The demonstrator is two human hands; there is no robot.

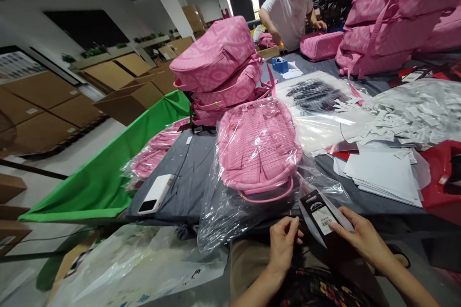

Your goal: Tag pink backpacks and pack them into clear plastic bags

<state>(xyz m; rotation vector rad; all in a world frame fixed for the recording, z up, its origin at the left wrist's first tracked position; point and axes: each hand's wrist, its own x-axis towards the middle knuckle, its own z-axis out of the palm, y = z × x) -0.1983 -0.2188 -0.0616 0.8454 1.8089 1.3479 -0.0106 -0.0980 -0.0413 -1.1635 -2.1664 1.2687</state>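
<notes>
A pink backpack (257, 148) in a clear plastic bag (226, 223) lies on the dark table in front of me, straps facing up. My right hand (365, 237) pinches a black hang tag (315, 206) with a white barcode label, to the right of the bag's near end. White, paper-like material shows around the tag. Close by on the left, my left hand (285, 244) has its fingers curled and pressed together near the table edge; what they hold, if anything, is too small to name.
Stacked pink backpacks (216, 62) stand behind the bagged one. A white power bank (156, 194) lies left, beside a green cloth bin (108, 172). Paper sheets (382, 170), loose white labels (396, 115) and a red tape dispenser (439, 177) are right. A co-worker (290, 14) stands across.
</notes>
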